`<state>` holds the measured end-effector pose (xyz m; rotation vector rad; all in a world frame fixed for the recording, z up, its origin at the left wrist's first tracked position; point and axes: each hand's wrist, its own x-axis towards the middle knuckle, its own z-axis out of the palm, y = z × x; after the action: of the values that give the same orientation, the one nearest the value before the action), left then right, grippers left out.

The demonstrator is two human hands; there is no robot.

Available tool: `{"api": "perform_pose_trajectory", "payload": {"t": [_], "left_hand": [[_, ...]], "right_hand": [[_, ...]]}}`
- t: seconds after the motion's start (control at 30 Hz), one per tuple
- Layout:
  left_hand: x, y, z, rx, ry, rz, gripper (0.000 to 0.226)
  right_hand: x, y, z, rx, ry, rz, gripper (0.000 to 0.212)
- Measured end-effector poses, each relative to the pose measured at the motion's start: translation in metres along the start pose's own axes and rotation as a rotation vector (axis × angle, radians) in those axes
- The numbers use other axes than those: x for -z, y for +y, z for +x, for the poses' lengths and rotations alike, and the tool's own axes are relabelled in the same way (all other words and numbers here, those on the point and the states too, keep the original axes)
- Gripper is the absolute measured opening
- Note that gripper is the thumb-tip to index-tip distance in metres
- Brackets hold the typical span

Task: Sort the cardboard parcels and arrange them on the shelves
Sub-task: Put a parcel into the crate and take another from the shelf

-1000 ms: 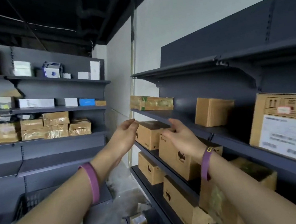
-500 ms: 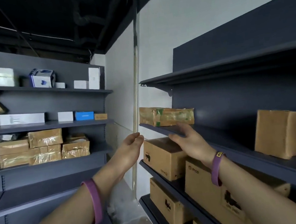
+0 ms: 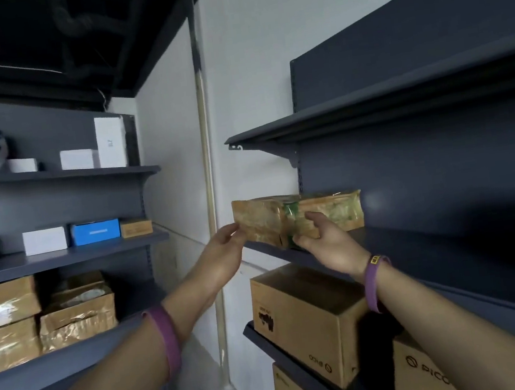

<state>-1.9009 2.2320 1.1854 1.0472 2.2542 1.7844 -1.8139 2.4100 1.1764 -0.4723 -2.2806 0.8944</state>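
A flat cardboard parcel wrapped in shiny tape, with a green patch (image 3: 298, 214), lies at the left end of a dark grey shelf (image 3: 420, 248) on the right-hand unit. My right hand (image 3: 324, 240) grips its lower front edge, fingers curled on the face. My left hand (image 3: 224, 248) touches the parcel's left end with its fingertips. Below this shelf stands a brown carton with black print (image 3: 308, 319), and a second printed carton (image 3: 427, 372) sits lower right.
The shelf above (image 3: 369, 108) on the right unit holds nothing. The left unit (image 3: 61, 256) carries white boxes, a blue box (image 3: 95, 231) and taped brown parcels (image 3: 75, 312). A white wall with a vertical pipe (image 3: 211, 201) fills the corner between the units.
The view has swung up and closer to the flat taped parcel. Both hands rose from the carton below to that parcel; the right hand now grips it, the left touches its end.
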Motion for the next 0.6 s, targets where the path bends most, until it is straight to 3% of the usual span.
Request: {"api": "perform_pose_trajectory", "payload": {"t": [0.27, 0.43, 0.53, 0.6], "left_hand": [[-0.001, -0.066, 0.123, -0.027, -0.192, -0.055, 0.046], [-0.008, -0.105, 0.188, 0.084, -0.372, -0.196, 0.051], [-0.008, -0.115, 0.218, 0.133, -0.466, -0.288, 0.054], [-0.007, -0.118, 0.232, 0.181, -0.526, -0.387, 0.065]], "right_hand": [[-0.044, 0.023, 0.083, -0.061, 0.172, -0.147, 0.085], [-0.071, 0.023, 0.115, -0.085, 0.294, -0.235, 0.093], [-0.081, 0.022, 0.138, -0.133, 0.328, -0.324, 0.089], [-0.090, 0.021, 0.148, -0.136, 0.360, -0.357, 0.074]]}}
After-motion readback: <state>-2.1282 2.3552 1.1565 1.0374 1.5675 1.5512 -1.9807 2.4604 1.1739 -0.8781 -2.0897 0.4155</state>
